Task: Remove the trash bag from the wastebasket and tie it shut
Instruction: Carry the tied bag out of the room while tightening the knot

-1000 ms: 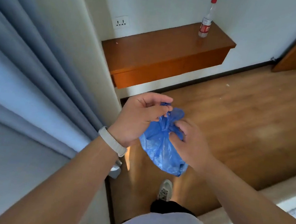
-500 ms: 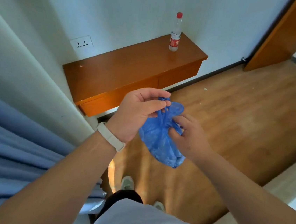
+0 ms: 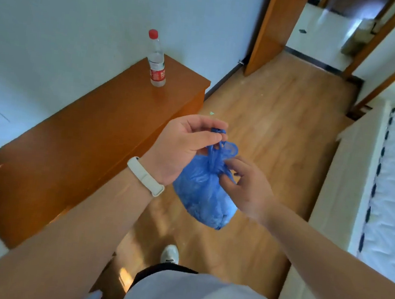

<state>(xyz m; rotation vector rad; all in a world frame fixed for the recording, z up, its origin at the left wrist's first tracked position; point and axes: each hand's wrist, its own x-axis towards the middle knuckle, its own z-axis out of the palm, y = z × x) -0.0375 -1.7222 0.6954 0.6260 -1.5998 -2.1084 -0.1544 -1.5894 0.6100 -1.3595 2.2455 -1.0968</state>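
A small blue trash bag (image 3: 205, 196) hangs in the air over the wooden floor, its neck gathered into a twist or knot. My left hand (image 3: 182, 147), with a white wristband, pinches the loose blue ends above the neck. My right hand (image 3: 246, 183) holds the other end of the plastic at the neck's right side, fingertips on the bag. The lower part of the bag bulges with contents. No wastebasket is in view.
A low orange-brown wooden shelf (image 3: 83, 137) runs along the white wall on the left, with a clear plastic bottle (image 3: 157, 62) with a red cap on it. A white bed (image 3: 387, 184) stands at the right. An open doorway (image 3: 311, 32) lies ahead. My shoe (image 3: 170, 253) is below.
The view has swung right, away from the curtain, so the doorway and bed now show. Both hands stay on the bag's neck; the left hand has drawn the ends upward.
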